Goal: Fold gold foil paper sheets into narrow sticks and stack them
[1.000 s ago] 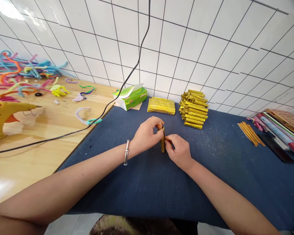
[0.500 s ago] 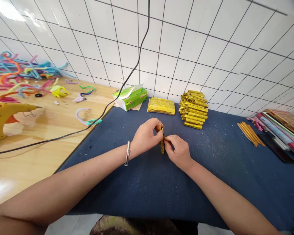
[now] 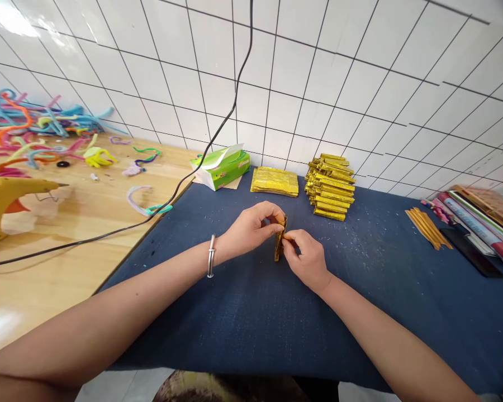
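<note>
Between my hands, just above the dark blue cloth (image 3: 235, 312), stands a narrow folded strip of gold paper (image 3: 278, 250). My left hand (image 3: 257, 226), with a silver bangle (image 3: 211, 257) at the wrist, pinches its top end between thumb and fingers. My right hand (image 3: 307, 257) grips its right side with thumb and forefinger. Part of the strip is hidden behind the fingers. Behind my hands lies a flat stack of gold paper (image 3: 274, 181). Right of that stack, a pile of folded gold paper strips (image 3: 330, 190) leans up near the wall.
A green tissue box (image 3: 230, 167) stands at the back left. A black cable (image 3: 184, 181) hangs across the left side. On the wooden table are a yellow glue gun (image 3: 4, 201) and tangled pipe cleaners (image 3: 58, 120). Brown strips (image 3: 428, 228) and stacked books (image 3: 486, 223) lie right.
My left hand has shifted slightly right along the top of the gold paper strip, closer to my right hand. My right hand keeps its grip, almost unmoved.
</note>
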A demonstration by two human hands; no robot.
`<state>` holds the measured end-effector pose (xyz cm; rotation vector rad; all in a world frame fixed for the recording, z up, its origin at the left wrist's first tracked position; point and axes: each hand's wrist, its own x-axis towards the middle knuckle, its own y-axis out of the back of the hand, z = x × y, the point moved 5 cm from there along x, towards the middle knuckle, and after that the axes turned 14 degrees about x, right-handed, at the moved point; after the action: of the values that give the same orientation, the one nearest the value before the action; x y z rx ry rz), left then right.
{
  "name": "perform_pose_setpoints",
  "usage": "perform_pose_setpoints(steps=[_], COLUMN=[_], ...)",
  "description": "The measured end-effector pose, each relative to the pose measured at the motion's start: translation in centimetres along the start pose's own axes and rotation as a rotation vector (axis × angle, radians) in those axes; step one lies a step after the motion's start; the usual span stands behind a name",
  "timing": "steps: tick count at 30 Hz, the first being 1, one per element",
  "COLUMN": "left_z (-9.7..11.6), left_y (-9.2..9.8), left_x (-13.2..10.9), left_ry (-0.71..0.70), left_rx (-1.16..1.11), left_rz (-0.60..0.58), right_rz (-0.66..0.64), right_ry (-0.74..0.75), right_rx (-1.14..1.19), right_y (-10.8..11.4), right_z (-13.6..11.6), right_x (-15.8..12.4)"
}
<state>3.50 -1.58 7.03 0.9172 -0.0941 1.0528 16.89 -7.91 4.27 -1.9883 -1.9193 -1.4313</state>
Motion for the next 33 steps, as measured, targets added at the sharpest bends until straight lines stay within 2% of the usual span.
perform_pose_setpoints(steps=[8,13,16,22,27,33], left_z=[0.6,0.6,0.5,0.3,-0.4,-0.8], left_y=[0.3,0.5,0.5,0.0,-0.1,-0.1], left_x=[-0.2,-0.2,-0.3,-0.3,-0.2,-0.1], left_ry=[-0.065,-0.055,-0.041,-0.039,-0.031,-0.107], left_rx=[0.058,0.106,0.089,-0.020,-0.036,0.019], left_rz=[0.048,0.081,0.065,-0.056,-0.035,-0.015], right_rz=[-0.043,-0.060,-0.053,-0.069,-0.060,-0.056], right_ry=[0.026,0.027,0.032,0.051,0.037,0.016], right_rx=[-0.018,-0.007,0.000,0.000,-0.001,0.029], right_y=[-0.1,-0.2,-0.1,-0.2,-0.1,-0.1], right_z=[-0.2,-0.1,0.0,-0.1,0.1,0.3], right_x=[0.1,0.1,0.1,0.1,0.1,0.1])
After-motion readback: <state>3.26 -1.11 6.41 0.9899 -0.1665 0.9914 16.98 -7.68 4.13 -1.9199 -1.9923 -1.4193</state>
